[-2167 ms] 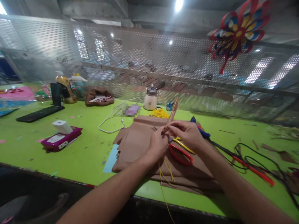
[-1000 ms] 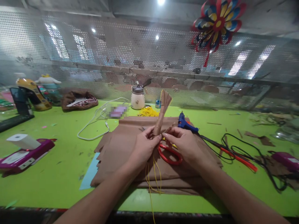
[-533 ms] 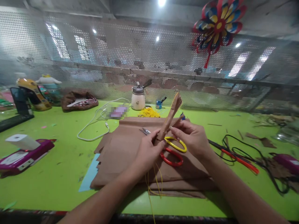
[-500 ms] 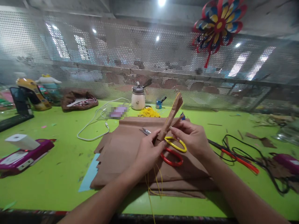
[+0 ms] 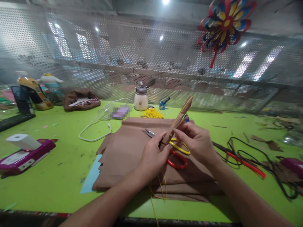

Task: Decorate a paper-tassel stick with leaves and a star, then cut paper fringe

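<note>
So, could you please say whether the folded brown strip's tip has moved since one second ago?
Yes, rightward: the folded brown strip now reaches farther right of the white, grey-lidded bottle.

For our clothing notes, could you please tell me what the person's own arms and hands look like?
Both forearms are bare, with no sleeves in view. The left hand and right hand are ungloved, and no watch, bracelet or ring can be seen on either.

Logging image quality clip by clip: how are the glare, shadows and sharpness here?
All in the head view: the lamp burns out to white; shadow darkens the sheets below the right hand; the strip has a readable outline; things behind the mesh look hazy.
</note>
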